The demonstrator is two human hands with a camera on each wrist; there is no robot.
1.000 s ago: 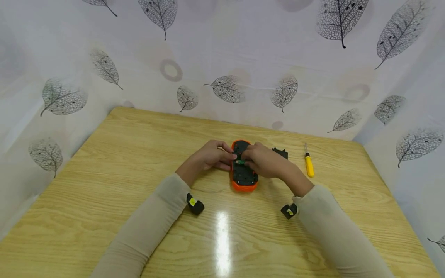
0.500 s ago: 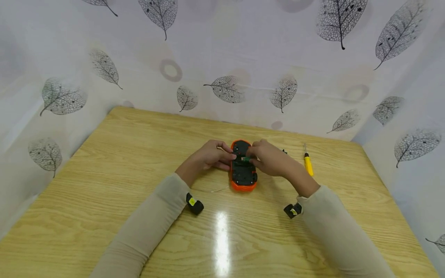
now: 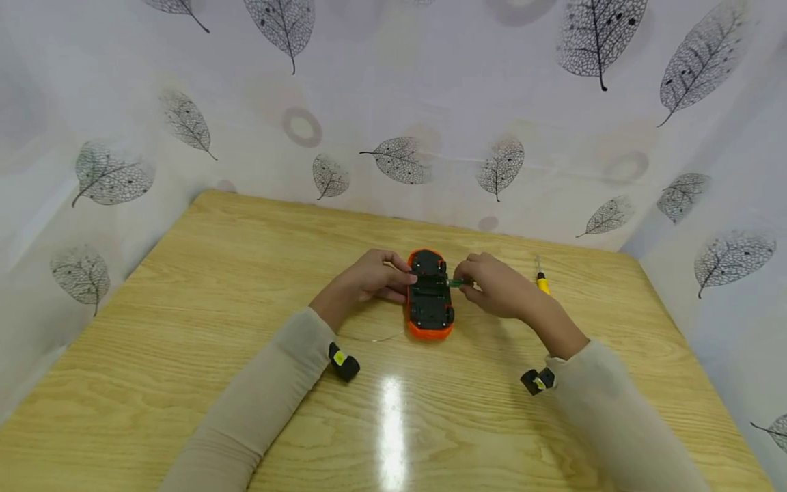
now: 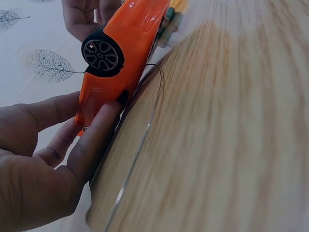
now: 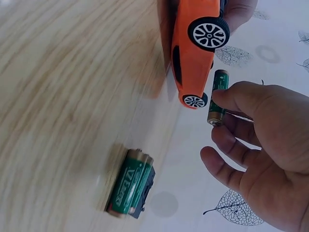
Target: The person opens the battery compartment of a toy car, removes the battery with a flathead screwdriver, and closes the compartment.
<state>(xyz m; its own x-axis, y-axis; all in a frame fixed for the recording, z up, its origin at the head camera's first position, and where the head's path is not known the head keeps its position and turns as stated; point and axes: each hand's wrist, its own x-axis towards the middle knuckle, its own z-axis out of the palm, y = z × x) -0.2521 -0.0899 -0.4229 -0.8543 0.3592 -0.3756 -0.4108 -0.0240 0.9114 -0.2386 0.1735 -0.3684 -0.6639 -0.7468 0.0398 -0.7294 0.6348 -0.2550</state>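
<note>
An orange toy car [image 3: 429,333] lies upside down on the table, its black underside facing up. My left hand [image 3: 376,275] grips it from the left, thumb over the underside and fingers along the side. A green-and-copper battery [image 5: 220,79] is pinched between the thumb and fingers of my right hand [image 3: 501,288], just right of the car. In the right wrist view this battery stands apart from the car body. Two more green batteries [image 5: 129,182] lie side by side on the table, with a black plastic cover [image 5: 146,193] against them.
A screwdriver [image 3: 542,282] with a yellow handle lies right of the right hand, partly hidden by it. A thin wire [image 4: 133,166] runs from the car across the wooden table [image 3: 258,253]. Leaf-patterned cloth [image 3: 393,89] hangs behind the table.
My right hand has drawn the battery out of the car's underside and moved right with it. The left hand stays in place on the car.
</note>
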